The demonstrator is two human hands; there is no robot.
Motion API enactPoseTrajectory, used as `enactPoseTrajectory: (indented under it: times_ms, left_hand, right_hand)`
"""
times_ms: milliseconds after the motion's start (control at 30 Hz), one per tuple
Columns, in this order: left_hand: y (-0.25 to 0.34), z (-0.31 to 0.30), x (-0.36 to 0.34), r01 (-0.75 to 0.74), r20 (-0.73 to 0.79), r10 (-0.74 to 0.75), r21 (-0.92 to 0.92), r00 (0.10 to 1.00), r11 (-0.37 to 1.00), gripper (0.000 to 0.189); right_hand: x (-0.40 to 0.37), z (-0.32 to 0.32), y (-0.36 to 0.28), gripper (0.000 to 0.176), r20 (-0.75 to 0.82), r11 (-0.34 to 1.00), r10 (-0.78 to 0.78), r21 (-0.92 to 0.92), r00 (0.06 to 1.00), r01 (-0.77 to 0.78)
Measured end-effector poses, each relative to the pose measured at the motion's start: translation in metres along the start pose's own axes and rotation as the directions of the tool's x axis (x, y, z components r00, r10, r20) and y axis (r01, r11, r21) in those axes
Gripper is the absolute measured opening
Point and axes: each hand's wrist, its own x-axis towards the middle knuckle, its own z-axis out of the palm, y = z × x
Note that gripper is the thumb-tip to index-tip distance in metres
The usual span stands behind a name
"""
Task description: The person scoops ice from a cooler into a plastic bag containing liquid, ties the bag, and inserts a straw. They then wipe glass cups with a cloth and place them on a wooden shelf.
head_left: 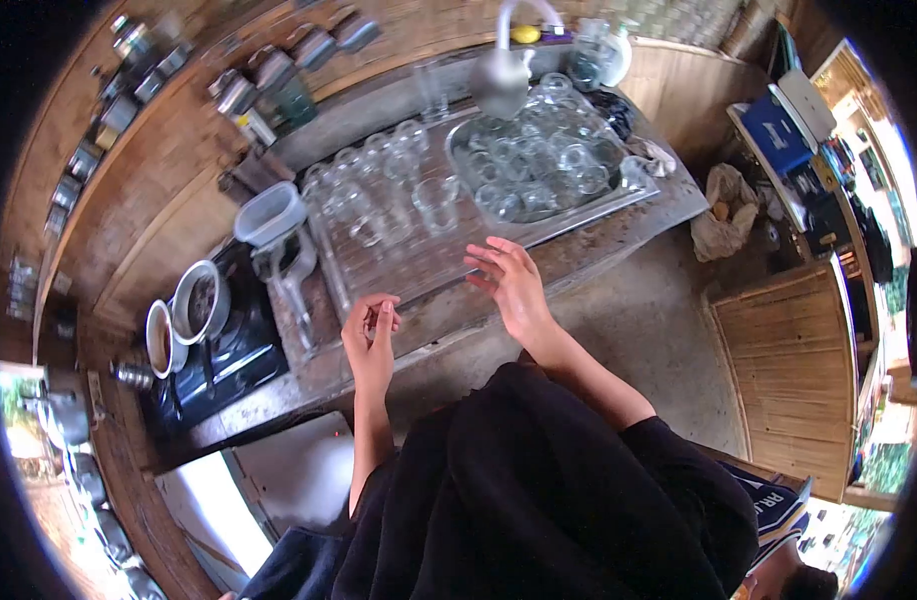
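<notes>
While the right hand [509, 285] hovers empty with fingers spread, the glasses [439, 205] stand just beyond it.

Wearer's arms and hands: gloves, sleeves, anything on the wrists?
The left hand and right hand are bare, with no gloves. No watch, band or ring shows at this resolution. The forearms are uncovered. A loose black garment covers the upper arms, its sleeves ending about the elbow. It has no visible markings.
</notes>
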Motion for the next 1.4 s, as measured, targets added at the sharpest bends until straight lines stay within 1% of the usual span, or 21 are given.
enactPoseTrajectory:
  times_ms: [67,100,200,233,333,367,400,467,500,600,633,733,767,867,1000,1100,1167,1200,1267,1300,1400]
  left_hand:
    - [-0.003,0.040,0.013,0.028,0.028,-0.028,-0.014,0.999,1.000,0.013]
    - [-0.004,0.060,0.021,0.023,0.076,-0.022,-0.013,0.997,1.000,0.014]
    - [-0.008,0.121,0.039,0.059,0.131,-0.052,-0.048,0.990,0.997,0.013]
    - [-0.006,0.141,0.045,0.045,0.151,-0.038,-0.042,0.988,0.998,0.013]
    - [-0.016,0.187,0.064,0.050,0.183,-0.048,-0.007,0.982,0.999,0.014]
    - [-0.021,0.200,0.072,0.053,0.187,-0.053,0.004,0.981,0.999,0.014]
    - [-0.025,0.214,0.079,0.052,0.190,-0.052,0.007,0.980,0.999,0.014]
    - [-0.029,0.239,0.093,0.054,0.198,-0.054,0.008,0.979,0.999,0.014]
    - [-0.029,0.251,0.099,0.056,0.199,-0.057,0.012,0.978,0.998,0.014]
    - [-0.029,0.283,0.108,0.066,0.203,-0.068,0.017,0.977,0.998,0.013]
    - [-0.030,0.289,0.111,0.066,0.213,-0.069,0.018,0.975,0.998,0.013]
    - [-0.030,0.307,0.116,0.086,0.232,-0.095,0.052,0.968,0.995,0.013]
    - [-0.028,0.311,0.117,0.099,0.240,-0.113,0.072,0.964,0.993,0.013]
    - [-0.024,0.317,0.121,0.089,0.264,-0.118,0.121,0.957,0.989,0.013]
    - [-0.024,0.324,0.128,0.104,0.272,-0.140,0.144,0.952,0.984,0.014]
    - [-0.025,0.332,0.140,0.102,0.285,-0.145,0.159,0.948,0.982,0.014]
    - [-0.029,0.335,0.145,0.113,0.296,-0.154,0.151,0.943,0.982,0.015]
    - [-0.030,0.338,0.148,0.154,0.296,-0.177,0.102,0.938,0.983,0.015]
    - [-0.031,0.346,0.159,0.234,0.294,-0.224,0.002,0.929,0.972,0.015]
    - [-0.035,0.348,0.166,0.207,0.322,-0.202,0.021,0.925,0.978,0.025]
    - [-0.014,0.360,0.184,0.428,0.377,-0.348,-0.153,0.858,0.891,0.038]
  right_hand:
    - [0.016,-0.040,-0.022,0.030,-0.032,0.998,-0.068,-0.014,0.997,0.068]
    - [0.023,-0.056,-0.038,0.027,-0.090,0.996,-0.089,0.010,0.992,0.091]
    - [0.057,-0.120,-0.082,0.023,-0.161,0.972,-0.207,-0.149,0.965,0.183]
    - [0.067,-0.137,-0.098,0.019,-0.217,0.954,-0.241,-0.229,0.946,0.191]
    - [0.104,-0.200,-0.129,0.017,-0.276,0.922,-0.273,-0.347,0.921,0.170]
    - [0.118,-0.218,-0.136,0.019,-0.288,0.906,-0.292,-0.390,0.912,0.167]
    - [0.132,-0.235,-0.140,0.021,-0.231,0.801,-0.419,-0.550,0.878,0.237]
    - [0.155,-0.264,-0.149,0.025,-0.055,0.494,-0.619,-0.803,0.783,0.334]
    - [0.160,-0.267,-0.164,0.045,0.038,0.242,-0.664,-0.934,0.747,0.263]
    - [0.169,-0.262,-0.188,0.068,0.060,-0.074,-0.685,-0.997,0.726,0.013]
    - [0.178,-0.270,-0.188,0.086,0.032,-0.034,-0.617,-0.999,0.787,0.013]
    - [0.195,-0.279,-0.193,0.087,0.005,-0.094,-0.609,-0.993,0.793,-0.066]
    - [0.199,-0.281,-0.195,0.086,0.004,-0.156,-0.611,-0.981,0.792,-0.115]
    - [0.211,-0.301,-0.190,0.082,0.020,-0.120,-0.608,-0.991,0.794,-0.066]
    - [0.206,-0.299,-0.202,0.075,0.004,0.079,-0.502,-0.996,0.865,0.050]
    - [0.196,-0.287,-0.212,0.067,0.160,-0.003,-0.618,-0.980,0.770,0.201]
    - [0.193,-0.269,-0.227,0.067,0.205,-0.004,-0.608,-0.967,0.767,0.256]
    - [0.190,-0.258,-0.234,0.067,0.230,-0.006,-0.601,-0.959,0.765,0.283]
    - [0.189,-0.233,-0.250,0.064,0.278,0.047,-0.603,-0.923,0.748,0.381]
    - [0.189,-0.221,-0.254,0.063,0.311,0.060,-0.604,-0.900,0.734,0.431]
    - [0.191,-0.189,-0.258,0.063,0.384,0.141,-0.585,-0.819,0.715,0.556]
